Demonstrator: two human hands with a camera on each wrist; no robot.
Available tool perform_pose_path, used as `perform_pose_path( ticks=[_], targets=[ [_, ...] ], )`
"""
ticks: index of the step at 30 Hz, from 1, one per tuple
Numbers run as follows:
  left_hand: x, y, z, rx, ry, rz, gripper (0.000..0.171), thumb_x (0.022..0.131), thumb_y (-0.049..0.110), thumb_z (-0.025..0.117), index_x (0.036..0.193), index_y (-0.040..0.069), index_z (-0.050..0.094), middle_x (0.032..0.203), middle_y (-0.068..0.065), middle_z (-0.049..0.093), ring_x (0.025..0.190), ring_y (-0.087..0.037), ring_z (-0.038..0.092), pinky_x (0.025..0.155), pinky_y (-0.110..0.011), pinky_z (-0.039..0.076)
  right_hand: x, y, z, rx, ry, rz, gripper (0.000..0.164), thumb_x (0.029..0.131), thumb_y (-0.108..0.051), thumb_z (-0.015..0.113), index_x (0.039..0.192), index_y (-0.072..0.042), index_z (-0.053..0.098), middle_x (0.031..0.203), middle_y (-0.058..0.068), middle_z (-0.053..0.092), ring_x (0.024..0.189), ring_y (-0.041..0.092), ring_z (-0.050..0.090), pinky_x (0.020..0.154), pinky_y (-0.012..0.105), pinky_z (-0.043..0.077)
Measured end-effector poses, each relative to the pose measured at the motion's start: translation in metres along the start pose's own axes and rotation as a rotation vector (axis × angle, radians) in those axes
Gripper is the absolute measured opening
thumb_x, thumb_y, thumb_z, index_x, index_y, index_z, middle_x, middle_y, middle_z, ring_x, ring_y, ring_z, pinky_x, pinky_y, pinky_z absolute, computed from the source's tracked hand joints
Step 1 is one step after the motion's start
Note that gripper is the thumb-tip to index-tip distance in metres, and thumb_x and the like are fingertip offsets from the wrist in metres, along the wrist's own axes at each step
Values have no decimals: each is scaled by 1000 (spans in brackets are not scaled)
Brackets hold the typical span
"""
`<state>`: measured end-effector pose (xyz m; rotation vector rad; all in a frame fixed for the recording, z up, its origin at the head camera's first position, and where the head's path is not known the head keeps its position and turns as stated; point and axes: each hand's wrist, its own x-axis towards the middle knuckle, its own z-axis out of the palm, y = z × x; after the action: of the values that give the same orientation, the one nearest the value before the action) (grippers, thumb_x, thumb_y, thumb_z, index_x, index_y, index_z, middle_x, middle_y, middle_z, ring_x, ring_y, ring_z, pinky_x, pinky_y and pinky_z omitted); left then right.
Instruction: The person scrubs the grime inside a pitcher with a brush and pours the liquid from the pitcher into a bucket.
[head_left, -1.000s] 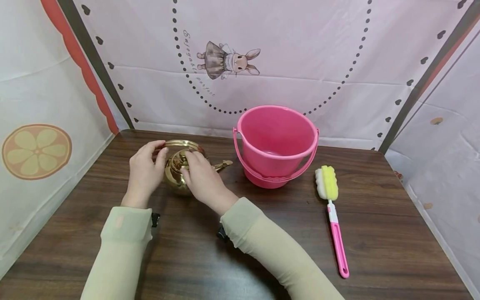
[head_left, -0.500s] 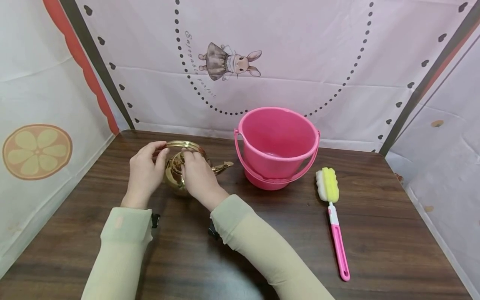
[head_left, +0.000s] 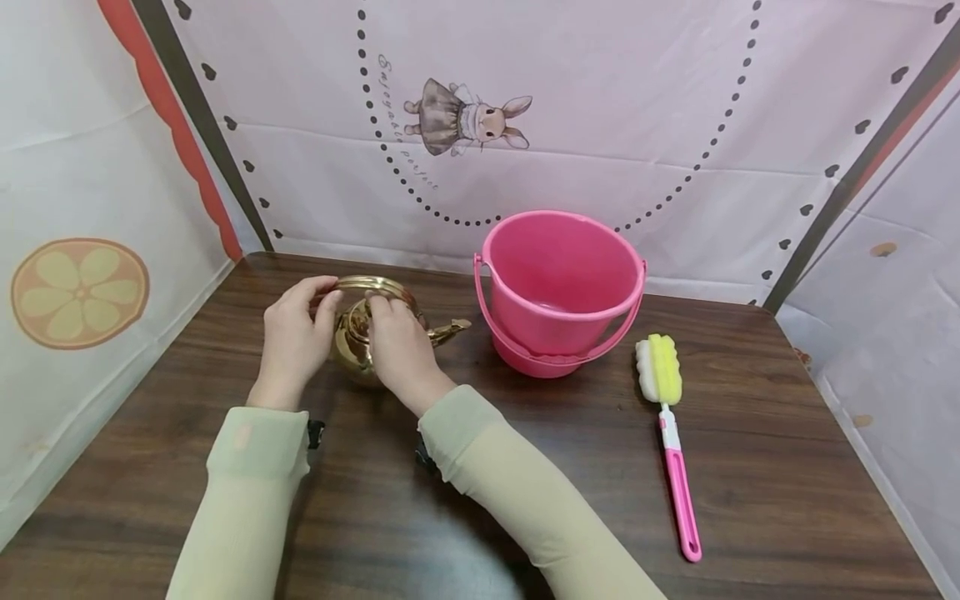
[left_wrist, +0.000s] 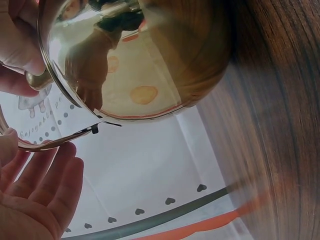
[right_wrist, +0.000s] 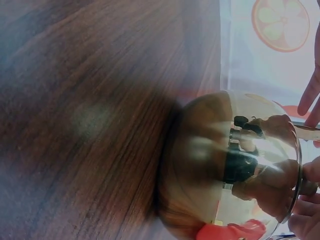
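Observation:
A shiny brass kettle [head_left: 351,354] stands on the wooden table at the left back, its spout [head_left: 450,331] pointing right. My left hand [head_left: 294,342] holds the kettle's arched handle [left_wrist: 47,145] on its left side, thumb on one side and fingers on the other. Over the kettle's top, my right hand [head_left: 403,350] pinches the lid's round knob [left_wrist: 39,80]. The lid looks seated on the body, its rim against the kettle in the left wrist view. From the head view, the right fingers hide the knob. Both hands and the table mirror in the polished body [right_wrist: 240,165].
Right of the spout stands a pink bucket [head_left: 525,333], its handle hanging down at the front. Farther right lies a sponge brush [head_left: 667,433] with a yellow and white head and a pink handle. A printed cloth wall [head_left: 600,108] closes off the table's back edge.
My right hand has shifted slightly left over the kettle, and its fingers have closed round the lid's knob. The left hand stays on the handle. The head view has tilted a little.

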<state>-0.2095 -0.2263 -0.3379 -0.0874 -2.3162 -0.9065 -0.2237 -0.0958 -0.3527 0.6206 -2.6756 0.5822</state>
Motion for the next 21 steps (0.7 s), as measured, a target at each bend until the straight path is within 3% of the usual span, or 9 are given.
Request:
perform_pose_path(
  ticks=[14,21],
  targets=[
    [0,1,0,3,12,-5,25,95,13,56,113,-4,63,108,-23,66,95,-36,64,79,-48,52,0,2,4,16,95,-30,22,96,-17,55,117,-11,58,99,5,63,79,18,66,63,30,54],
    [0,1,0,3,13,-1,25,95,12,56,112,-4,64,107,-23,66,93,-36,64,79,-48,52,-1,1,5,13,120,-24,26,97,-20,54,122,-13,58,104,4,65,79,18,66,61,29,54]
  ],
)
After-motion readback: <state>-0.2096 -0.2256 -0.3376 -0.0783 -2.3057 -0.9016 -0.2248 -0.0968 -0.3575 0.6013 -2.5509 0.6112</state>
